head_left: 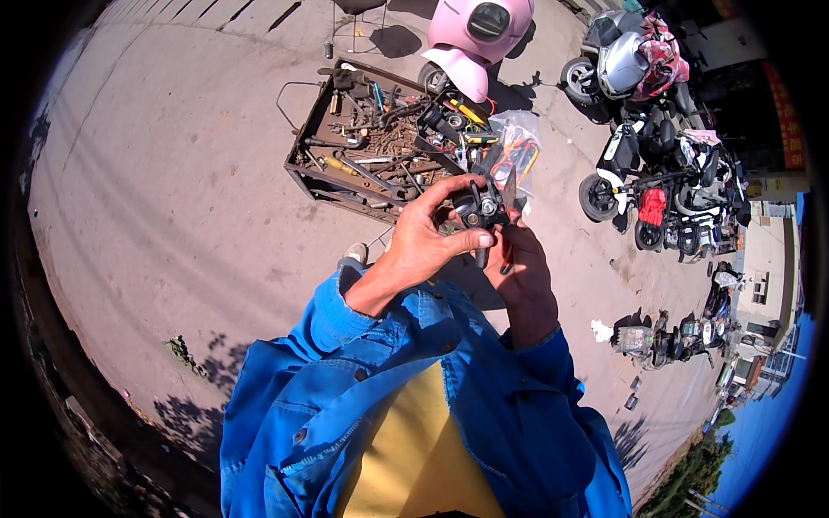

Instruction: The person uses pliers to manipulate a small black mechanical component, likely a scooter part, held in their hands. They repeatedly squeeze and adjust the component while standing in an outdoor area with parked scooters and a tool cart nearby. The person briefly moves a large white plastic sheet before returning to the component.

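Observation:
In front of my chest, my left hand is closed round a small black part with a round silver-grey centre, thumb below and fingers above. It looks like a lock or switch housing, but its exact kind does not show. My right hand is closed beside it on a red-handled tool with a pointed metal end standing upward. Whether this is scissors or pliers I cannot make out. The tool's tip rises just right of the black part. Some right fingers are hidden behind both things.
Beyond my hands, a rusty metal tray holds wrenches, bolts and other tools. A smaller black box and a clear plastic bag adjoin it. A pink scooter stands behind; several motorbikes and scooters line the right.

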Available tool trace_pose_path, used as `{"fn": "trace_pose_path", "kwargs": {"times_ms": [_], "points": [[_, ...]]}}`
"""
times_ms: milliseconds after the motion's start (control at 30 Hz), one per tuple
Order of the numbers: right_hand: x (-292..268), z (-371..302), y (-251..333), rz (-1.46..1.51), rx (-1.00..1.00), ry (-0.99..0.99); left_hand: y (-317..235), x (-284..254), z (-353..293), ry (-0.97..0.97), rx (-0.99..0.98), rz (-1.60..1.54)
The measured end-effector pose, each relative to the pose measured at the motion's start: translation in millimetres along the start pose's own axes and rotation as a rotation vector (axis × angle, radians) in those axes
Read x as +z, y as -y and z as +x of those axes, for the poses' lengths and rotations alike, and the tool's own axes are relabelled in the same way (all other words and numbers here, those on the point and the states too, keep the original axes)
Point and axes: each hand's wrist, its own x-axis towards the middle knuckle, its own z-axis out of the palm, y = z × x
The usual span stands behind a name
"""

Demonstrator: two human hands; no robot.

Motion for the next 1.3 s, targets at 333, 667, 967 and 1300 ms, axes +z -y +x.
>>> {"fn": "trace_pose_path", "kwargs": {"times_ms": [333, 667, 967, 1300], "points": [[0, -1, 1, -0.050, -0.003, 0.010, 1, 0, -3, -0.007, 0.009, 0.024], [6, -6, 2, -0.042, -0.027, -0.041, 3, 0, -4, 0.021, 0.047, 0.035], [13, -8, 1, -0.044, -0.019, -0.046, 5, 1, -6, -0.031, 0.136, 0.047], [0, -9, -5, 0.038, -0.015, 0.018, 4, 1, -9, -0.028, 0.163, 0.152]]}}
